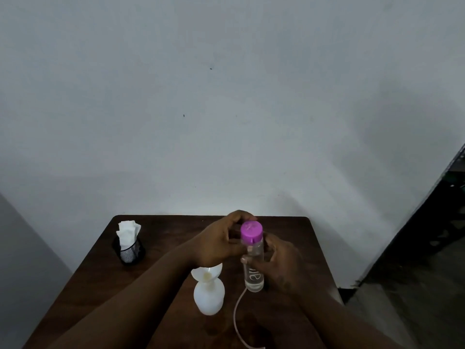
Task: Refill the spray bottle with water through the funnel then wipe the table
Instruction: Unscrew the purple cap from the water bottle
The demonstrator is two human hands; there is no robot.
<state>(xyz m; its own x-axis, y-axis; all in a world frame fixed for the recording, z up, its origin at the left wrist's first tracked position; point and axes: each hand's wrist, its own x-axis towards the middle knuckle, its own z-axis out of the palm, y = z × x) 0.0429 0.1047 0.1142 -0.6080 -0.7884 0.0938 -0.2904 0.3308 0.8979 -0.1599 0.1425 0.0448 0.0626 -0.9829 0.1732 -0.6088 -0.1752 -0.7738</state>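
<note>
A white spray bottle (209,297) stands on the dark wooden table (161,235) with a white funnel (207,272) seated in its neck. Just right of it, above the table, I hold a clear water bottle (254,269) with a purple cap (251,232). My right hand (281,263) is wrapped around the bottle's body. My left hand (221,241) has its fingers at the purple cap, which sits on the bottle. A thin pinkish tube (236,321), the sprayer's dip tube, curls on the table below the water bottle; its sprayer head is out of view.
A black mesh holder (128,250) with white tissues (128,233) stands at the table's back left corner. A plain wall runs right behind the table. Dark floor and a dark frame lie to the right.
</note>
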